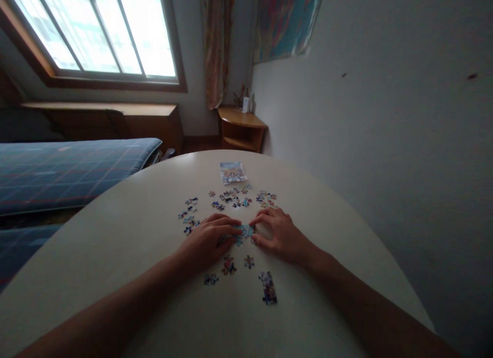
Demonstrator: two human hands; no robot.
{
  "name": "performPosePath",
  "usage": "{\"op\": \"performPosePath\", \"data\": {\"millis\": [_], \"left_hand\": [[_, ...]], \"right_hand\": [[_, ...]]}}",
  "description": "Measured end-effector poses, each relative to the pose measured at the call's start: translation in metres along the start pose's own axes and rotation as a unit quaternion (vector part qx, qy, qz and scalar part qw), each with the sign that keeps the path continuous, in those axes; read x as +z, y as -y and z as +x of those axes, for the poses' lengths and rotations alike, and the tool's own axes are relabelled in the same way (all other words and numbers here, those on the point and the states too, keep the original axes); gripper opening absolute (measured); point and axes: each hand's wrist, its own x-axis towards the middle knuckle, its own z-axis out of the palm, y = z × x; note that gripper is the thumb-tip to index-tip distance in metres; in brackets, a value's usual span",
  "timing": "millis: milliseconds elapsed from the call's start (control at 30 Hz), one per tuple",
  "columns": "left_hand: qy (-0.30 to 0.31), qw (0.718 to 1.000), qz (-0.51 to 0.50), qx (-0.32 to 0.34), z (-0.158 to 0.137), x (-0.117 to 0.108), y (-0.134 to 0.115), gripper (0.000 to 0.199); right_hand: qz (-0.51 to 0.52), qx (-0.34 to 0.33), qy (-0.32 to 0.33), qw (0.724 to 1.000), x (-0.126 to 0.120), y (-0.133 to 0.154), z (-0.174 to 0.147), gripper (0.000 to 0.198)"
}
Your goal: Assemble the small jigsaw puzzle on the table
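Joined light-blue jigsaw puzzle pieces [246, 231] lie on the white table between my two hands. My left hand [215, 234] rests palm down over their left side, fingers together and thumb tucked below, gripping that edge and hiding part of it. On the right edge, the curved thumb and fingertips of my right hand [275, 232] close on the pieces. Nearer to me are a joined strip of puzzle pieces [268, 287], a small reddish cluster [228, 265], a joined pair [211, 280] and a loose puzzle piece [249, 261].
Beyond my hands, more puzzle pieces [231, 198] are scattered, with others at the left [188, 211] and right [265, 197]. A printed picture packet [232, 172] lies farther back on the round table [316, 193]. A plaid mattress [73, 170] stands left; a wall [385, 142] borders the right.
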Motion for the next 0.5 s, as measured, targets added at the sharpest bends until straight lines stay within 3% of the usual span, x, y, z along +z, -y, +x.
{"op": "performPosePath", "data": {"millis": [233,500], "left_hand": [[-0.003,1.000,0.004,-0.001,-0.0005,0.0015,0.0018,0.022],[0.002,1.000,-0.002,-0.002,0.0013,-0.0002,0.0001,0.023]], "right_hand": [[-0.011,-0.038,-0.035,0.999,0.0042,-0.0004,0.0012,0.025],[-0.033,-0.006,-0.081,0.996,0.0032,-0.0076,0.0087,0.031]]}}
